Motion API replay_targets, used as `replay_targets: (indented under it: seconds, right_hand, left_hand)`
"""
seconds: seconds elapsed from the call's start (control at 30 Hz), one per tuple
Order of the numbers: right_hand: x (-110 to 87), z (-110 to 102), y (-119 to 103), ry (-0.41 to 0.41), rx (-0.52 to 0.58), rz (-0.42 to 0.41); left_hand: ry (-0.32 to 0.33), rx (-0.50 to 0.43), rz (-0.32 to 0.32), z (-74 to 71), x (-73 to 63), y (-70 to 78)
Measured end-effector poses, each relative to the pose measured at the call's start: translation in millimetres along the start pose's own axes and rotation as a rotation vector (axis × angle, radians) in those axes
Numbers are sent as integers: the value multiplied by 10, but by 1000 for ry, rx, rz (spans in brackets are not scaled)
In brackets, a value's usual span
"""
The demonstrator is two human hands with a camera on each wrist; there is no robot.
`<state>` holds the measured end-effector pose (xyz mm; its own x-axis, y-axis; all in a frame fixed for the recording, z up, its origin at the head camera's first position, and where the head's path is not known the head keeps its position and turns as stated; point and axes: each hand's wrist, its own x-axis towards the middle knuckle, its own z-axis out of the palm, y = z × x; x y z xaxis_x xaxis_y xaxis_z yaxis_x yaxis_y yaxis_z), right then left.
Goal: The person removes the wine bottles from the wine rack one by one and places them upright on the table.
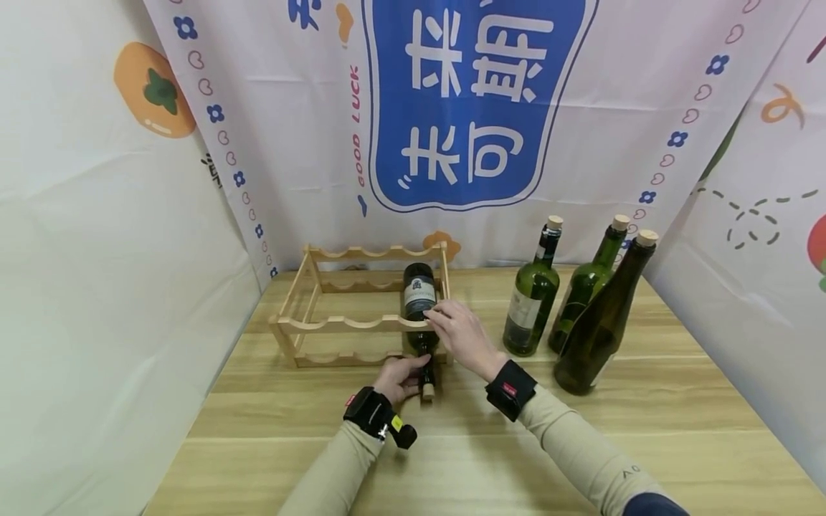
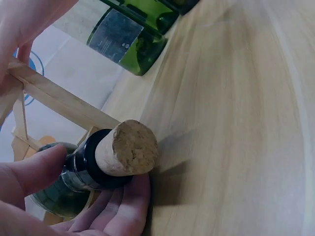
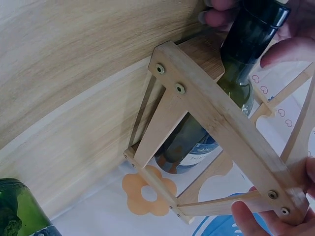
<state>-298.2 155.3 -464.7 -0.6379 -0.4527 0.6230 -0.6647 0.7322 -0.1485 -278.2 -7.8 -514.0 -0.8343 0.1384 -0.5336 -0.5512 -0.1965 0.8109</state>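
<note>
A dark wine bottle [image 1: 419, 292] with a pale label lies in the right-hand bottom slot of a wooden wine rack [image 1: 342, 326], its neck toward me. My left hand [image 1: 396, 378] grips the neck near the cork [image 2: 134, 148], thumb on one side and fingers beneath. In the left wrist view the cork's end faces the camera. At the rack's front right top corner, my right hand [image 1: 459, 335] holds the wood; the right wrist view shows fingers [image 3: 248, 219] around that corner. The rack's upper front rail partly hides the bottle.
To the right of the rack stand three corked bottles: a green labelled one [image 1: 531, 304], another green one [image 1: 584, 287] behind, and a tall dark one [image 1: 600, 322]. A printed cloth [image 1: 310, 143] hangs behind the wooden table [image 1: 452, 459].
</note>
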Motion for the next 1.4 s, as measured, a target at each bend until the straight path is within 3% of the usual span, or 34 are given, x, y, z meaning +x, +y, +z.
replay_targets:
  seconds: [0.27, 0.6, 0.9, 1.4]
  right_hand:
    - [-8, 8, -7, -1, 2, 12]
    - [4, -12, -5, 11, 23, 2]
    - [2, 10, -8, 29, 9, -12]
    - [6, 13, -10, 15, 33, 4]
  left_hand:
    - [-54, 0, -33, 36, 41, 13]
    - [-58, 30, 36, 65, 9, -41]
    - [-51, 12, 60, 32, -28, -83]
    - [-73, 9, 110, -29, -193, -137]
